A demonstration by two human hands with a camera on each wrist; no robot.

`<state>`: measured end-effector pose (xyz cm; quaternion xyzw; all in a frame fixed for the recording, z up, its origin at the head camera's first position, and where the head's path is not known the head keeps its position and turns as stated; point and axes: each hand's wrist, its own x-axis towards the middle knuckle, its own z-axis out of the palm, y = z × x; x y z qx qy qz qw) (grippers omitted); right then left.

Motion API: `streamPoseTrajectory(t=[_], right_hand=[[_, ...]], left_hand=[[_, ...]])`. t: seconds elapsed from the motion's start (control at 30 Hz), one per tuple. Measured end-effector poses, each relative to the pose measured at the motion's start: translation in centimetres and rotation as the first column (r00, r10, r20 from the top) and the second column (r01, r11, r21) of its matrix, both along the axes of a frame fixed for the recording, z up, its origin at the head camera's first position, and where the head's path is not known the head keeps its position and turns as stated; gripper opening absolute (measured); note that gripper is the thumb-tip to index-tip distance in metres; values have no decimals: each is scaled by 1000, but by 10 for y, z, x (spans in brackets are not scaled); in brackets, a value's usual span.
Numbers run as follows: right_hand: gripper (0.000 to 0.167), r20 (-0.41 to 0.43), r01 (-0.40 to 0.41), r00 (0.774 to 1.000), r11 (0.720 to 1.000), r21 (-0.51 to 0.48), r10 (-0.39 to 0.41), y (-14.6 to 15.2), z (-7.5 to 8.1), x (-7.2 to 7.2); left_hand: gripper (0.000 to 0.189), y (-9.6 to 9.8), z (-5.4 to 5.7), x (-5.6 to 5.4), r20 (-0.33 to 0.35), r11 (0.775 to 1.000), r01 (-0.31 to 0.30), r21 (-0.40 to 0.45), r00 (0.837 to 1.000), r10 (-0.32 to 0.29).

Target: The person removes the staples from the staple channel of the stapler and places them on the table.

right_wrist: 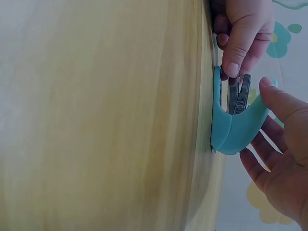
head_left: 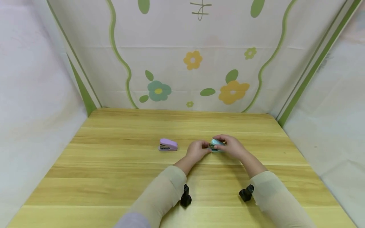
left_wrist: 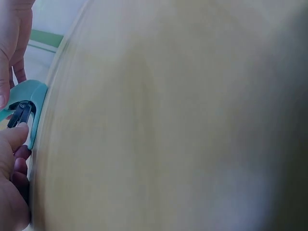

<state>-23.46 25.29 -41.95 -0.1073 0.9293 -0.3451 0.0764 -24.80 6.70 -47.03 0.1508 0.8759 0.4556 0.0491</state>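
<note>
A small teal stapler (head_left: 217,142) rests on the wooden table, its top arm raised away from its base. My right hand (head_left: 233,147) holds it from the right; in the right wrist view the thumb lies at the tip of the raised arm, with the fingers along its other side. At the front end, my left hand (head_left: 196,150) pinches near the metal staple magazine (right_wrist: 237,96), its thumb against that end. Whether any staples sit inside the magazine cannot be made out. To the left of both hands a purple stapler (head_left: 169,144) lies untouched.
The wood-grain table (head_left: 119,183) runs back to a white curtain (head_left: 171,38) with printed flowers. More white cloth (head_left: 34,95) hangs along both sides. A small black camera (head_left: 186,198) is worn at each wrist, near the sleeve cuffs.
</note>
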Motion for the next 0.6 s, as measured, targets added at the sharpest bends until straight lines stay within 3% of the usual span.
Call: streamPoseTrajectory(t=[0.27,0.6], right_hand=[[49,0,-23,1000,999,30,23,0,2,-2],[40,-25,-39,999,996,80,41,-5,4,-1]], left_hand=[[21,3,-1,-1,-29,998,-45,-51,999,43],[19,4,-5,-1,-75,997,-31,-75,997,25]])
